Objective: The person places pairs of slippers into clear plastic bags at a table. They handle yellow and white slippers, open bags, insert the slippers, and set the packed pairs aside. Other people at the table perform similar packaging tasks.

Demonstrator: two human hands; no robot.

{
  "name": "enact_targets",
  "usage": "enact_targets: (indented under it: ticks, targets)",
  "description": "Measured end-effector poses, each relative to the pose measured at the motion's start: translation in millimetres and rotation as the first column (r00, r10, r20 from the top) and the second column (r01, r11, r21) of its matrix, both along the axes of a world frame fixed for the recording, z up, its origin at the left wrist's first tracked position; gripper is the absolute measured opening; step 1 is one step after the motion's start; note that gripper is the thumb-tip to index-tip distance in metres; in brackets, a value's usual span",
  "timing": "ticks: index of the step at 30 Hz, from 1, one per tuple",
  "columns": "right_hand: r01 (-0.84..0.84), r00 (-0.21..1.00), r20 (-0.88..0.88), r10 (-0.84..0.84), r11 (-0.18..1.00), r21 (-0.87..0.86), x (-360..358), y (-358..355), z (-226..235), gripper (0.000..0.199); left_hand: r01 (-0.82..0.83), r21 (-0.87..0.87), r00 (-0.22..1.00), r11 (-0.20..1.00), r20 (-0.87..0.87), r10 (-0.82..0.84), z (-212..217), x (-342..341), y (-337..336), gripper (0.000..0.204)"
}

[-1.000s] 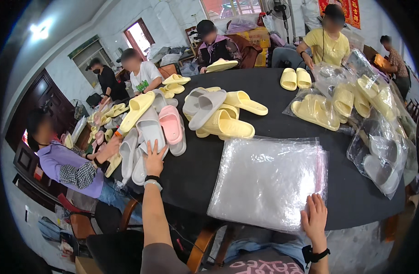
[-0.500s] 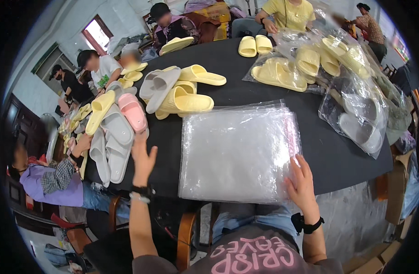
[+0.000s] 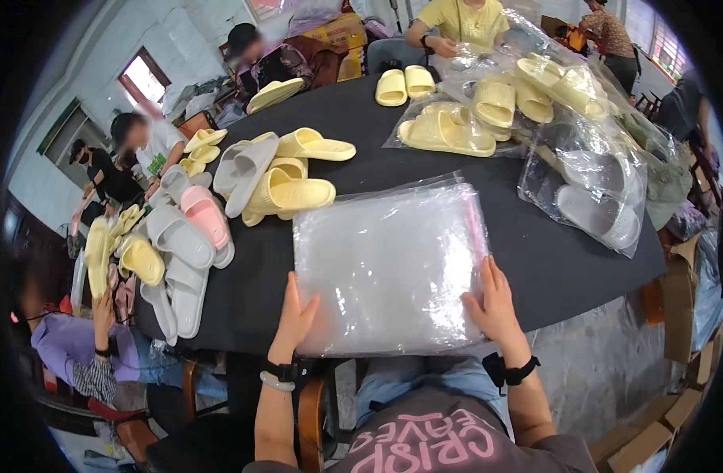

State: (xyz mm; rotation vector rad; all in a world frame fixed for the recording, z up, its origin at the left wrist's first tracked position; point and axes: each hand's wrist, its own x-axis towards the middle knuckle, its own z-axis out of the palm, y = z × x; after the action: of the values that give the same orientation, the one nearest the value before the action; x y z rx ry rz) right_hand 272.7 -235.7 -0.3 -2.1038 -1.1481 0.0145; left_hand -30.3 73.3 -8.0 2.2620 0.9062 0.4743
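A stack of clear plastic bags with a pink strip along its right side lies at the table's near edge in front of me. My left hand rests against the stack's lower left edge, fingers stretched out and thumb apart. On the opposite edge, my right hand touches the bags, its fingers extended and its thumb over the top sheet. To the left of the stack are yellow slippers, a grey slipper, a pink slipper and more grey slippers.
Bagged grey slippers and bagged yellow slippers cover the right side of the black table. An unbagged yellow pair stands at the far edge. A person in purple holds a yellow slipper at the left.
My left hand has moved from beside the slippers to the stack's left edge. My right hand stays at the right edge. The person at left has shifted a yellow slipper away from the grey ones.
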Motion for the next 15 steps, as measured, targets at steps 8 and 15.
enact_targets:
  ticks: [8,15]
  targets:
    - [0.051,0.983,0.177,-0.044,0.998,-0.036,-6,6,-3,0.069,0.169,0.387,0.967,0.906,-0.245,-0.076,65,34,-98,0.064]
    - [-0.006,0.986,0.169,0.006,1.000,0.000,1,-4,-1,0.056,0.199,0.402,0.957,0.894,-0.277,-0.089,31,90,-126,0.060]
